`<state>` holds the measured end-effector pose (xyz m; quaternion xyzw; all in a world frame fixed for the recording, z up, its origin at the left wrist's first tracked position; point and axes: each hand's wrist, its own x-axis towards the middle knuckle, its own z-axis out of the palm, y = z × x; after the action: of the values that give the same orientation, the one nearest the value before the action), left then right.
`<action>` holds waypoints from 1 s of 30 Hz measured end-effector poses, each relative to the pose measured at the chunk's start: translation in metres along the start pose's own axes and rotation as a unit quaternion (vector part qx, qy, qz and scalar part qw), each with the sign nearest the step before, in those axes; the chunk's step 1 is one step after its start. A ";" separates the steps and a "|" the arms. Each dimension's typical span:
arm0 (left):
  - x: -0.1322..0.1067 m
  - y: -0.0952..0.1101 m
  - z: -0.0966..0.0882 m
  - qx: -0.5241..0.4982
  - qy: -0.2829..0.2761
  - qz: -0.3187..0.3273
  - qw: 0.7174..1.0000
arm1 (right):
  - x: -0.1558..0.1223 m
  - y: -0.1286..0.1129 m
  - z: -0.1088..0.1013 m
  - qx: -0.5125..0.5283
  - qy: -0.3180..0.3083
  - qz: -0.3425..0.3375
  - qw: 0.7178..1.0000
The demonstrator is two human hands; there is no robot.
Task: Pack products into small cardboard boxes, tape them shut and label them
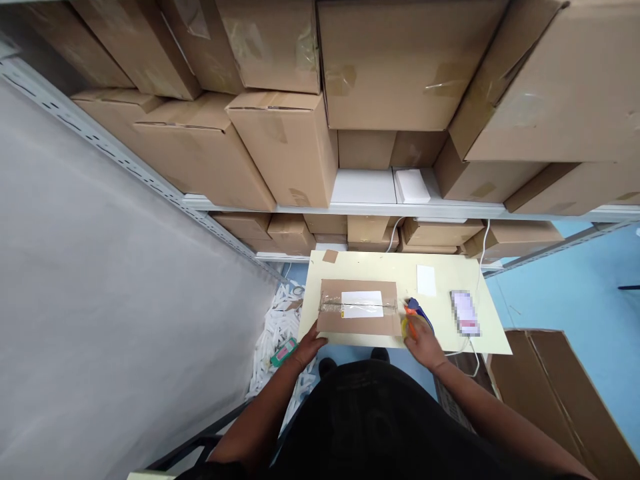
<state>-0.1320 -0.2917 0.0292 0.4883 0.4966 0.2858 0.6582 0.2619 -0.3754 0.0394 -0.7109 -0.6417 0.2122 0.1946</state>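
A flat brown cardboard parcel (pixel 358 307) with a white label and a strip of clear tape across it lies on a small pale yellow table (pixel 450 273). My left hand (pixel 309 346) rests on the parcel's near left corner, fingers curled against its edge. My right hand (pixel 423 340) is closed on a tape dispenser (pixel 415 317) with orange and blue parts and a yellowish roll, right at the parcel's right end.
A phone (pixel 465 312) on a white cable and a white card (pixel 426 280) lie on the table's right side. Metal shelving (pixel 365 208) packed with cardboard boxes rises behind. White packing scraps (pixel 280 333) litter the floor at left. A large open box (pixel 560 393) stands at right.
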 end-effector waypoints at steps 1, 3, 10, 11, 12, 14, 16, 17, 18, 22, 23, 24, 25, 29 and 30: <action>0.000 0.000 0.002 0.031 0.001 0.004 1.000 | -0.004 -0.013 0.005 0.040 -0.019 -0.018 0.999; 0.001 0.001 0.006 0.079 0.019 0.014 0.997 | -0.006 -0.037 0.012 0.094 -0.030 -0.005 0.995; 0.031 0.043 0.017 0.304 0.091 0.106 0.942 | 0.065 -0.080 -0.020 0.025 0.081 0.082 0.993; 0.038 0.051 0.020 0.325 0.092 0.110 0.935 | 0.079 -0.081 -0.027 0.009 0.085 0.099 0.991; 0.046 0.059 0.024 0.338 0.095 0.109 0.930 | 0.092 -0.081 -0.033 -0.004 0.084 0.121 0.989; 0.061 0.071 0.030 0.347 0.102 0.099 0.927 | 0.116 -0.083 -0.041 -0.022 0.068 0.166 0.984; 0.075 0.080 0.034 0.348 0.113 0.084 0.927 | 0.136 -0.084 -0.046 -0.026 0.043 0.203 0.978; 0.081 0.083 0.036 0.349 0.118 0.073 0.927 | 0.143 -0.084 -0.047 -0.025 0.032 0.215 0.976; 0.087 0.086 0.036 0.353 0.122 0.059 0.926 | 0.150 -0.083 -0.047 -0.022 0.023 0.224 0.974; 0.098 0.093 0.034 0.384 0.110 0.007 0.917 | 0.162 -0.082 -0.045 -0.007 -0.009 0.240 0.971; 0.097 0.093 0.033 0.389 0.106 0.004 0.915 | 0.162 -0.081 -0.045 -0.002 -0.015 0.238 0.971; 0.096 0.092 0.032 0.390 0.107 0.008 0.915 | 0.161 -0.081 -0.044 0.004 -0.019 0.233 0.972; 0.094 0.091 0.031 0.386 0.109 0.014 0.916 | 0.158 -0.080 -0.044 0.011 -0.022 0.225 0.974; 0.081 0.088 0.028 0.338 0.116 0.031 0.934 | 0.126 -0.059 -0.051 0.047 -0.013 0.179 0.983; 0.076 0.090 0.027 0.327 0.128 0.036 0.936 | 0.112 -0.048 -0.053 0.045 0.001 0.172 0.984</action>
<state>-0.0707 -0.2035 0.0847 0.6536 0.6246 0.1913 0.3822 0.2607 -0.2590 0.1038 -0.8013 -0.4996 0.2705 0.1874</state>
